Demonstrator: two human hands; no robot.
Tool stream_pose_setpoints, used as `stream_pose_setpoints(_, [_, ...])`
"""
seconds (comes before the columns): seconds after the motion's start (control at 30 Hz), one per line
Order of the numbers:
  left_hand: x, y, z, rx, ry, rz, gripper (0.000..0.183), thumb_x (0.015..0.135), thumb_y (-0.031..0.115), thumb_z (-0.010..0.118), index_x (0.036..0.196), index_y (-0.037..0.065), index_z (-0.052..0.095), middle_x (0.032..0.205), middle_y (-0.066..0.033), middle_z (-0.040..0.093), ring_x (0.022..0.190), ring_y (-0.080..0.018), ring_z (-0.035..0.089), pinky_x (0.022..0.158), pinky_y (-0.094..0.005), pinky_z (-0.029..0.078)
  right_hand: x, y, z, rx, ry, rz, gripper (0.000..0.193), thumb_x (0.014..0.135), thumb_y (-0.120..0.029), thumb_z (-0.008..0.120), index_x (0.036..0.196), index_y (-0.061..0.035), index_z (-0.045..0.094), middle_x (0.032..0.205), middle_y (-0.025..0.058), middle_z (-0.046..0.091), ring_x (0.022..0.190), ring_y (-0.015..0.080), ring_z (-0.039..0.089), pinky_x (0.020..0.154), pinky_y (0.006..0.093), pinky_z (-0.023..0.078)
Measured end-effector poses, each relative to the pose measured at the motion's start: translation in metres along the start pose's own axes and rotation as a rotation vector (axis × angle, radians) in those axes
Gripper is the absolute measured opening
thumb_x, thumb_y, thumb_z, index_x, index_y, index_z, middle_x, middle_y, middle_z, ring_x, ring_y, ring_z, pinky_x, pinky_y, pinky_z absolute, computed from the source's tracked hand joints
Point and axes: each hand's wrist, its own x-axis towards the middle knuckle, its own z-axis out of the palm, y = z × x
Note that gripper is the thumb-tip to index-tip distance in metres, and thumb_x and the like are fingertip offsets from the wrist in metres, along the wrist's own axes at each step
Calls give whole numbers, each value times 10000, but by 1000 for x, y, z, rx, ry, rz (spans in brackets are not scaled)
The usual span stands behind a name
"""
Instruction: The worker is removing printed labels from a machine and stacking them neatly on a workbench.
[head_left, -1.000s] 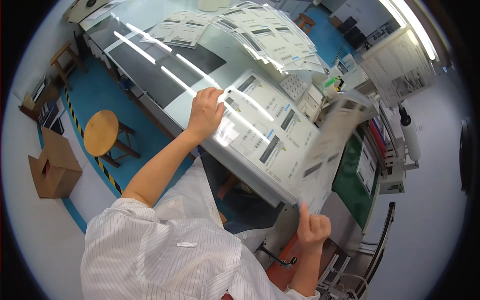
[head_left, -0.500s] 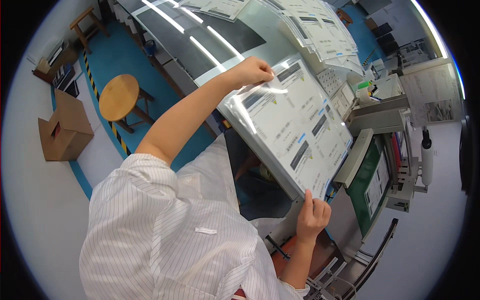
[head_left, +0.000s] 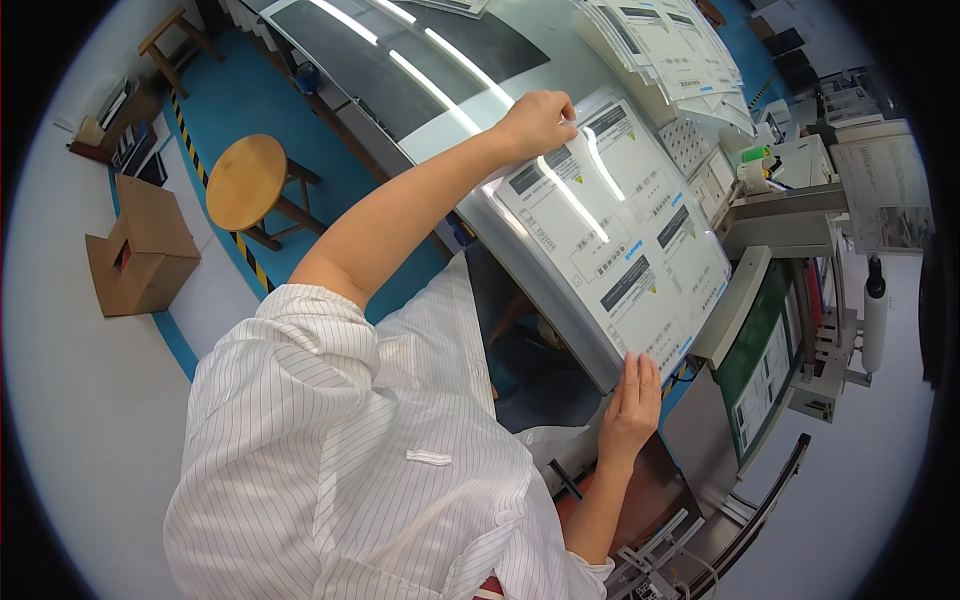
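A large clear plastic sheet (head_left: 612, 215), printed with several labels in black, blue and yellow, lies over the near end of the glass-topped table. Its surface reflects the ceiling lights. My left hand (head_left: 538, 124) is closed at the sheet's far left edge, thumb and fingers pinching it. At the near corner, my right hand (head_left: 630, 408) rests with straight fingers against the sheet's edge. Whether other sheets lie beneath this one I cannot tell.
Stacked printed sheets (head_left: 672, 50) lie at the far right of the table. Close on the right stands a machine with a green bed (head_left: 765, 380) and a metal bar. A round wooden stool (head_left: 245, 182) and an open cardboard box (head_left: 150, 245) are on the left.
My right hand has gone from pinching the sheet's near corner to lying on it with fingers stretched. The sheet now looks flatter. My left hand stays at the far edge.
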Motion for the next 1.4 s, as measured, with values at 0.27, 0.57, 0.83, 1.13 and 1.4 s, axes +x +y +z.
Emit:
stream_pose_setpoints(0.27, [-2,-4,4,124,80,96,288,813,193,690,1010,-5,620,827,-111,599,808,-241,603,761,-341,485,-2,-1,3,6,23,10,358,838,14,646,1185,-73,656,1210,134,632,1128,335,595,931,424,492])
stream_pose_setpoints(0.57, [-78,6,-29,129,214,-31,494,880,355,632,1130,-70,601,1045,-245,645,999,-369,621,865,-419,486,-10,1,7,119,7,192,396,915,-92,584,1304,-33,549,1359,170,520,1265,341,481,1059,427,367])
stream_pose_setpoints(0.83, [-132,-4,-2,-59,77,-72,493,963,379,561,1230,-35,573,1107,-157,628,1011,-218,584,909,-320,444,-21,21,45,840,221,921,528,1023,-273,456,1438,36,350,1379,183,494,1229,200,485,1028,294,361])
stream_pose_setpoints(1.13, [-131,-18,4,-30,168,-81,469,1047,331,362,1246,-52,546,1169,-166,601,1076,-239,558,954,-321,415,-34,36,64,447,505,591,485,1012,-313,438,1349,35,460,1263,214,530,1152,335,527,989,383,416])
stream_pose_setpoints(1.4, [-130,-3,10,-69,285,-23,471,1047,323,364,1266,-59,533,1219,-164,585,1122,-242,546,998,-328,395,-32,43,60,254,476,478,543,982,-427,476,1296,16,506,1264,193,523,1140,331,513,990,411,395])
